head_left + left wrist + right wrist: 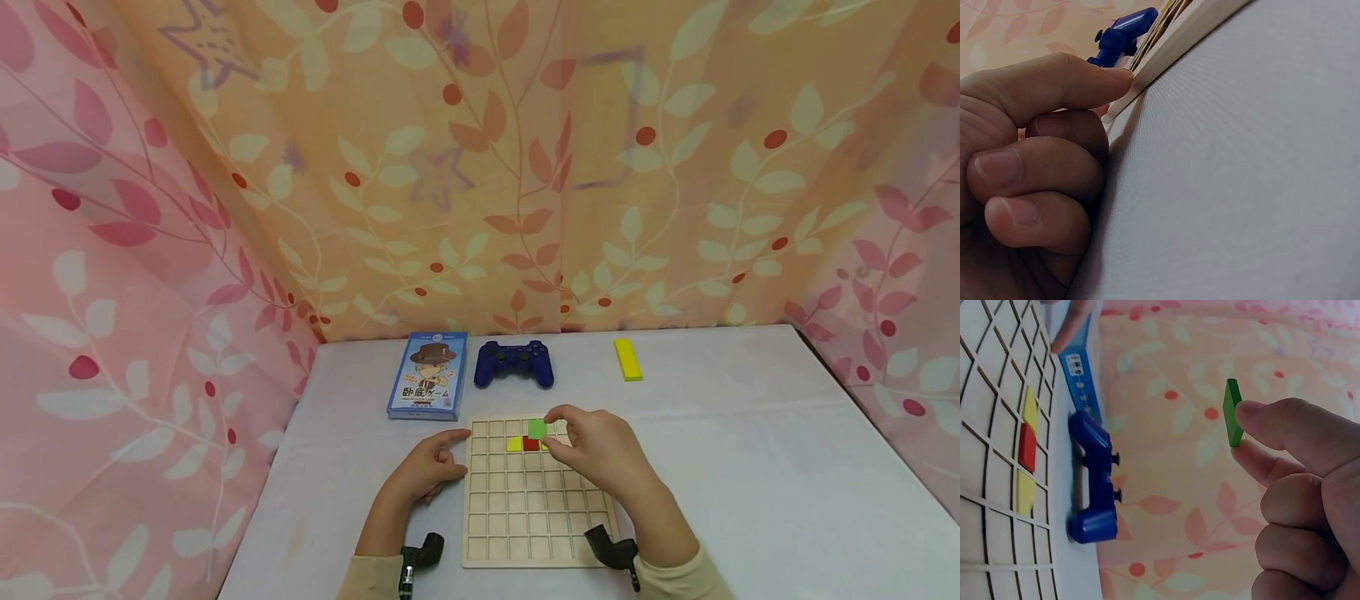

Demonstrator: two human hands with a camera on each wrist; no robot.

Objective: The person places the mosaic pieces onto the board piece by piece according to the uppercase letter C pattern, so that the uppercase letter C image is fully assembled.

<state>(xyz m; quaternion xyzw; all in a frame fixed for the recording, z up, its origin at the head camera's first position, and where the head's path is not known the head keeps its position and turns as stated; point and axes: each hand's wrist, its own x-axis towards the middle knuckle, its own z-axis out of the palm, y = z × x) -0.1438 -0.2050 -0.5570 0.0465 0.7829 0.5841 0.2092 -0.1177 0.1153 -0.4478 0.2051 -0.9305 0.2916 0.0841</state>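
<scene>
My right hand (600, 450) pinches a thin green square tile (537, 429) between thumb and index fingertip, its other fingers curled in the right wrist view. That tile is held up over the far part of a wooden grid board (517, 525). Side by side on the board lie a yellow piece (1030, 411), a red square tile (1027, 447) and another yellow piece (1025, 492), partly covered by the hand in the head view. At the board's left edge my left hand (427, 467) touches the rim with an outstretched finger (1066, 84), while several others are curled.
Behind the board stand a blue boxed game (427, 379) and a dark blue game controller (514, 364). Farther right lies a yellow bar (627, 359). The white table (750, 467) backs onto a patterned curtain (487, 167).
</scene>
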